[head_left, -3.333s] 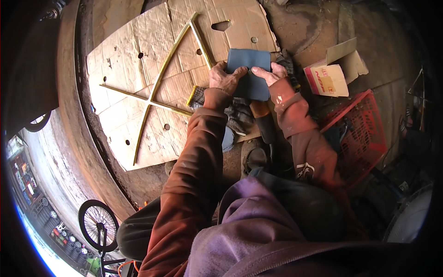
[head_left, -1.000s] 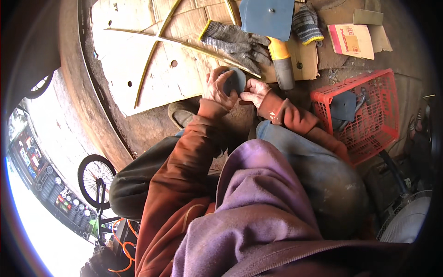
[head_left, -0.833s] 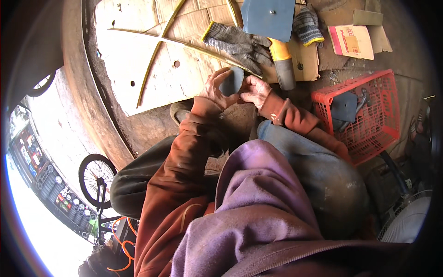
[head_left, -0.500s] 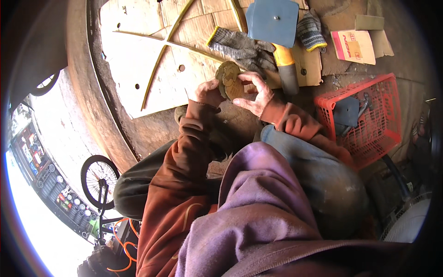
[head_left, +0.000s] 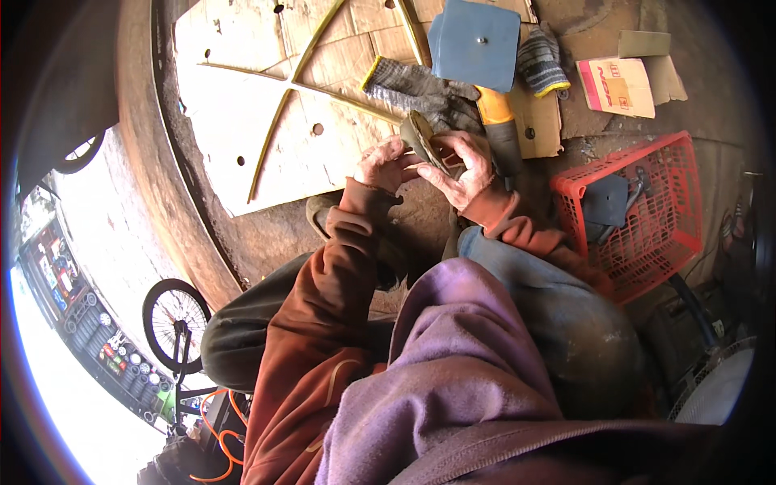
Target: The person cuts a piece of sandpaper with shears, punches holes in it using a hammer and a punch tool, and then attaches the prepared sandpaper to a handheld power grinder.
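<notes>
A round, brownish disc (head_left: 423, 142) with a worn, rough edge, like a used sanding disc, is held up tilted between my hands, nearly edge-on. My right hand (head_left: 466, 171) grips it from the right, thumb at its lower edge and fingers behind. On the other side, my left hand (head_left: 380, 164) has its fingertips against or very near the lower left edge; its fingers are bent and partly hidden. Just beyond lies a grey knit glove (head_left: 424, 90) with a yellow cuff. A yellow-orange tool with a dark grip (head_left: 498, 113) sits right of it, partly under a blue square plate (head_left: 478, 44).
Flattened cardboard (head_left: 267, 145) carries crossed brass-coloured strips (head_left: 293, 84). Another glove (head_left: 541, 65) and a small opened carton (head_left: 618, 87) lie at the far right. A red plastic crate (head_left: 647, 242) holding a blue plate stands beside my right knee. A bicycle wheel (head_left: 175, 323) is at left.
The disc has turned from showing its face to nearly edge-on and moved slightly right. Both hands have shifted a little to the right with it.
</notes>
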{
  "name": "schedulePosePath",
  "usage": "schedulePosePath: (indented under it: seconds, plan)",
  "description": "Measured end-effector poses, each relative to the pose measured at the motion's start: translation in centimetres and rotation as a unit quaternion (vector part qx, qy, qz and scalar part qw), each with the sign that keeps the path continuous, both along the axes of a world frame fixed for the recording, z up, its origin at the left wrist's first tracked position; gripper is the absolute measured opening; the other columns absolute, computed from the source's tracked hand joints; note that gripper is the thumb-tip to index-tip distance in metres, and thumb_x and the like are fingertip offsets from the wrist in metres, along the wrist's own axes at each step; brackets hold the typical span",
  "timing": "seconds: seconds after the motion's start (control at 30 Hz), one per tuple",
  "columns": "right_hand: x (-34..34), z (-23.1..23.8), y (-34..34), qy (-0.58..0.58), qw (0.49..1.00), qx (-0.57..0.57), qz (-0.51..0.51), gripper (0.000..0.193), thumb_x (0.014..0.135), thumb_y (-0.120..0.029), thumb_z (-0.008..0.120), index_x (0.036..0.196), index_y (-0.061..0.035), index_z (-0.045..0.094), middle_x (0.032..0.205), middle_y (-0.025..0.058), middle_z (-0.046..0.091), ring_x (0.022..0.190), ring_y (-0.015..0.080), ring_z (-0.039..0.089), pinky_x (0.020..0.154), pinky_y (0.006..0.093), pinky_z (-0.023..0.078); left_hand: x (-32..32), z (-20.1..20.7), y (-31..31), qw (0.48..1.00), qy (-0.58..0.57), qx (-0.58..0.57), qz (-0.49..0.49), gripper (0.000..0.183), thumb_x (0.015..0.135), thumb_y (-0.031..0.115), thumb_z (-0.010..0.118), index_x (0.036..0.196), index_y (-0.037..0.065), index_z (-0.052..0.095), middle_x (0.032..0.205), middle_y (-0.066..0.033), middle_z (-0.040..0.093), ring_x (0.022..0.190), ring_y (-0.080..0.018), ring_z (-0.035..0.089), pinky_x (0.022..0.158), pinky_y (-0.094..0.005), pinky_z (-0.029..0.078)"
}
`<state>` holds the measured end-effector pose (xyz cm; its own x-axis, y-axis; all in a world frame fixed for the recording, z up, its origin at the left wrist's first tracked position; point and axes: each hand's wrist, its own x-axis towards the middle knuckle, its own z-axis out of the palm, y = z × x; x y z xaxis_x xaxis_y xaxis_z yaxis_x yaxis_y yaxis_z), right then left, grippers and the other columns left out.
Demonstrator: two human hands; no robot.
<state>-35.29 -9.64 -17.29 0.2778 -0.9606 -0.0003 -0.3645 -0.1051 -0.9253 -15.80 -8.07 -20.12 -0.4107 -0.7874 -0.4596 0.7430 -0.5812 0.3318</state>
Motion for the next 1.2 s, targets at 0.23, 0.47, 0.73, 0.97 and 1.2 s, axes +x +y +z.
schedulePosePath:
  seconds: [0.23, 0.47, 0.73, 0.97, 1.2]
  plan:
    - [-2.0, 0.7, -0.9, -0.151, 0.972, 0.181, 0.008, 0.036, 0.095, -0.033, 0.062, 0.11, -0.0008, 0.065, 0.094, 0.0054, 0.066, 0.086, 0.0107, 0.061, 0.076, 0.0278, 0.05, -1.9, 3.2, -3.0, 0.942, -0.317, -0.072, -0.086, 0.045, 0.087, 0.019, 0.071, 0.122, -0.005, 0.056, 0.109, -0.0151, 0.066, 0.091, -0.0213, 0.066, 0.074, -0.0305, 0.055]
    - [-2.9, 0.3, -1.1, -0.4, 0.861, 0.303, -0.081, 0.038, 0.101, -0.033, 0.05, 0.115, -0.0004, 0.064, 0.105, 0.0062, 0.066, 0.093, 0.0118, 0.061, 0.08, 0.0279, 0.05, -3.6, 3.0, -3.6, 0.912, -0.369, -0.151, -0.093, 0.064, 0.078, 0.023, 0.083, 0.129, -0.002, 0.054, 0.1, -0.0099, 0.066, 0.085, -0.016, 0.063, 0.071, -0.0273, 0.053]
    - [-4.6, -3.1, -0.4, -0.233, 0.934, 0.239, -0.129, 0.026, 0.098, -0.027, 0.057, 0.1, -0.0031, 0.069, 0.084, -0.0049, 0.06, 0.077, 0.0042, 0.05, 0.07, 0.0226, 0.043, -4.8, 3.9, -4.0, 0.826, -0.486, -0.248, -0.139, 0.059, 0.076, 0.028, 0.082, 0.121, -0.004, 0.06, 0.093, -0.0106, 0.069, 0.08, -0.0184, 0.062, 0.073, -0.0316, 0.052]
    - [-3.7, -2.6, -1.0, -0.317, 0.907, 0.209, -0.183, 0.022, 0.097, -0.015, 0.058, 0.111, -0.0005, 0.066, 0.098, 0.0, 0.067, 0.088, 0.0066, 0.059, 0.08, 0.0231, 0.047, -2.8, 0.0, -2.4, 0.891, -0.395, -0.216, -0.046, 0.033, 0.094, 0.028, 0.056, 0.105, -0.002, 0.063, 0.082, -0.0084, 0.067, 0.06, -0.0107, 0.059, 0.051, -0.0245, 0.048]
    - [-7.0, -1.4, -1.0, -0.253, 0.904, 0.18, -0.293, 0.025, 0.097, -0.024, 0.057, 0.105, -0.002, 0.066, 0.082, -0.0025, 0.06, 0.077, 0.0073, 0.052, 0.075, 0.0235, 0.044, -2.8, 0.1, -3.5, 0.921, -0.359, -0.134, -0.065, 0.029, 0.094, 0.016, 0.056, 0.116, -0.002, 0.061, 0.104, -0.015, 0.067, 0.087, -0.0213, 0.064, 0.069, -0.0316, 0.054]
